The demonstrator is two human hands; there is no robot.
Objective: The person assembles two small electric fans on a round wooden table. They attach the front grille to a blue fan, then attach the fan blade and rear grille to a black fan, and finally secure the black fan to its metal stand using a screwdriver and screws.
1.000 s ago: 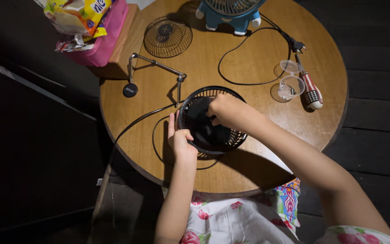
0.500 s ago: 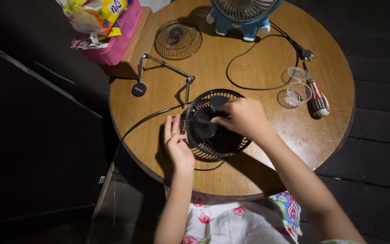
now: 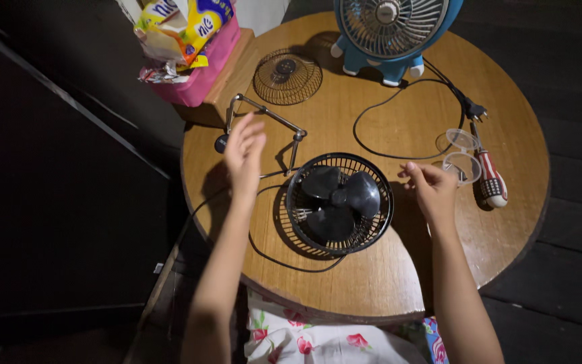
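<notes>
A small black fan (image 3: 338,202) lies face up on the round wooden table (image 3: 372,283), its front grille off and its dark blades bare. My left hand (image 3: 244,152) hovers open, fingers apart, over the bent metal fan stand (image 3: 284,125) to the left of the fan. My right hand (image 3: 431,187) is to the right of the fan, fingers loosely curled, close to a small clear plastic cup (image 3: 465,167). Whether it holds anything small is hidden. Neither hand touches the fan.
A loose wire grille (image 3: 287,75) lies at the back beside a blue fan (image 3: 389,30), whose cord ends in a plug (image 3: 474,109). A red-and-white screwdriver (image 3: 492,182) and a clear lid (image 3: 458,140) lie at right. A pink basket (image 3: 200,81) of snack packets sits back left.
Both hands have left the black fan: the right pulled away to the right, the left lifted up over the metal stand. The blades now show. The view shifted.
</notes>
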